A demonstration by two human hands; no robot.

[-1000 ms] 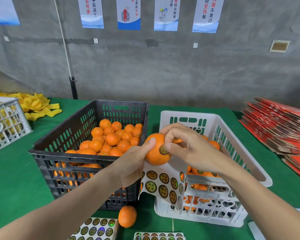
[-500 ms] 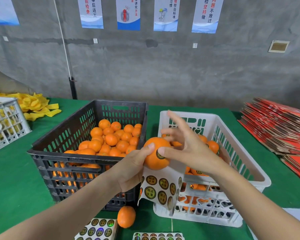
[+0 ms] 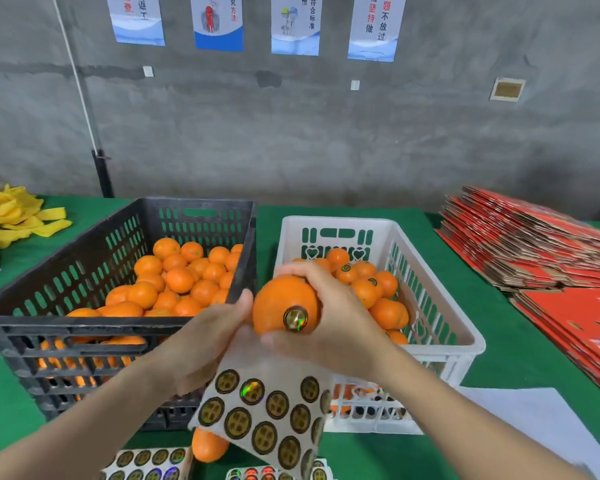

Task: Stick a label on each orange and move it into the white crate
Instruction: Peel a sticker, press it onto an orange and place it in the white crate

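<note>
An orange (image 3: 284,303) with a round gold label (image 3: 295,318) on its front is up between the two crates. My right hand (image 3: 340,327) grips it from the right, fingers curled over its top and thumb below. My left hand (image 3: 201,344) is just left of the orange, thumb close to it. That hand holds a white sticker sheet (image 3: 264,417) that hangs down with several labels on it. The white crate (image 3: 440,306) on the right holds several labelled oranges. The black crate (image 3: 66,323) on the left is full of plain oranges.
One loose orange (image 3: 207,445) lies on the green table in front of the black crate, next to more sticker sheets (image 3: 146,464). Stacked red cardboard (image 3: 534,244) fills the right side, yellow foam nets (image 3: 11,216) the far left. White paper (image 3: 541,420) lies at the lower right.
My right hand went from pressing the label with a fingertip to gripping the whole orange. My left hand has let go of the orange and keeps the sticker sheet.
</note>
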